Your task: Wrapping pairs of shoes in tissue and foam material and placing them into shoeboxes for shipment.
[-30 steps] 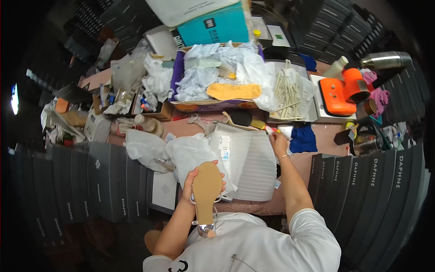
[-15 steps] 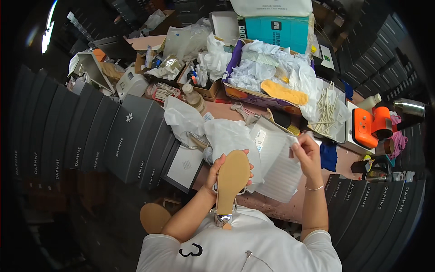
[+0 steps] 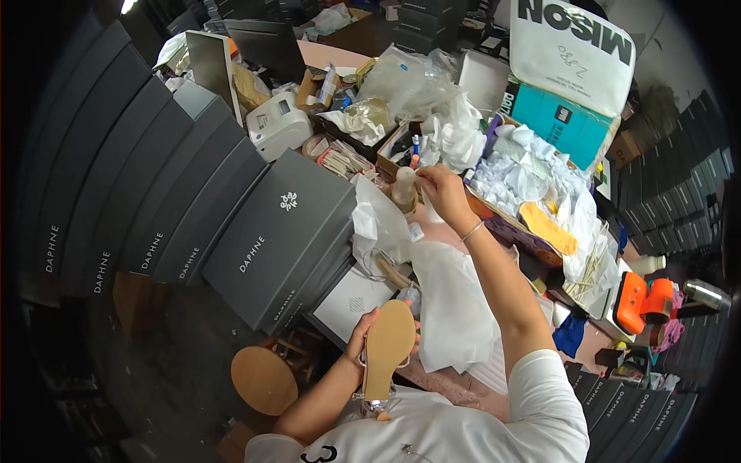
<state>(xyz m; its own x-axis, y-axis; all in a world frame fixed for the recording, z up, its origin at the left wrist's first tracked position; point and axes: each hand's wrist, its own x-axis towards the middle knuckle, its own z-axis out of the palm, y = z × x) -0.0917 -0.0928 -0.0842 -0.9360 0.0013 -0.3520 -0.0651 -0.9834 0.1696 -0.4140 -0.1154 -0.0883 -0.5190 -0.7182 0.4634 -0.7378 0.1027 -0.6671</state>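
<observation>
Dark grey shoe boxes [image 3: 278, 231] line the left; white tissue paper [image 3: 451, 301] spreads near the centre. The sandal [image 3: 388, 343], sole up, lies at lower centre in the left hand [image 3: 360, 334]; it is probably light, with a stiff sole best taken by the forefoot's edges, where fingers and thumb clasp it. The right hand [image 3: 448, 194] has its fingertips drawn together beside the bottle [image 3: 404, 189]; whether they pinch anything cannot be told. The silver heel [image 3: 376, 405] looks slippery and easily scuffed.

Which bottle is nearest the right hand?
The pale-topped bottle, immediately left of the right hand; the white bottle is far across to the right, near the orange device.
</observation>
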